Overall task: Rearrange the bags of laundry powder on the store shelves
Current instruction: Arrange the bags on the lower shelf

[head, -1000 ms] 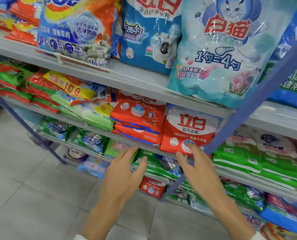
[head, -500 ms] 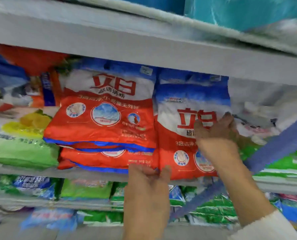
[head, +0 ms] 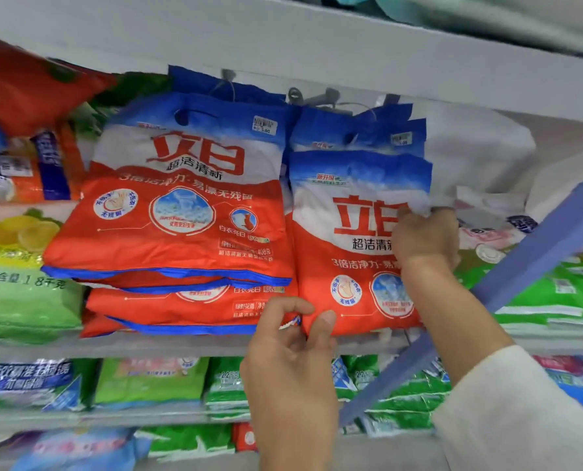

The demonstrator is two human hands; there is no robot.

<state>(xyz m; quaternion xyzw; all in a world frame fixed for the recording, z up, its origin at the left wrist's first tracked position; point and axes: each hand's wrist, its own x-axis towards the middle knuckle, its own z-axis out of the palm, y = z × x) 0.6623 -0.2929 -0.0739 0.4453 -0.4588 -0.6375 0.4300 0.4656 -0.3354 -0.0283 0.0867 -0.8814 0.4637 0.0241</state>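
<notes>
**Two hands now on the same red bag**

Both hands have closed on the upright red-and-white bag within the last second. A second ago they hung open and spread in front of the shelves, touching nothing; half a second ago they had just arrived at the packet. The view has also pushed in close to this one shelf, so the reach is over and the handling has begun.

Nearest, the left hand pinches the bag's lower left corner between thumb and forefinger, right at the front lip of the shelf. Just beyond it, the right hand has climbed from the bag's middle to its right edge, fingers curled over and pressed into the film beside the printed characters. A pale sleeve covers that forearm, and a blue diagonal brace crosses behind it.

The bag stands on the middle shelf, touching the flat stack of matching red bags on its left, with more blue-topped packets leaning behind it. Green bags lie to the right, past the brace.

With one corner and one side held, the bag looks ready to be lifted or straightened, probably to join or square up with the stack. It has not yet left the shelf.
</notes>
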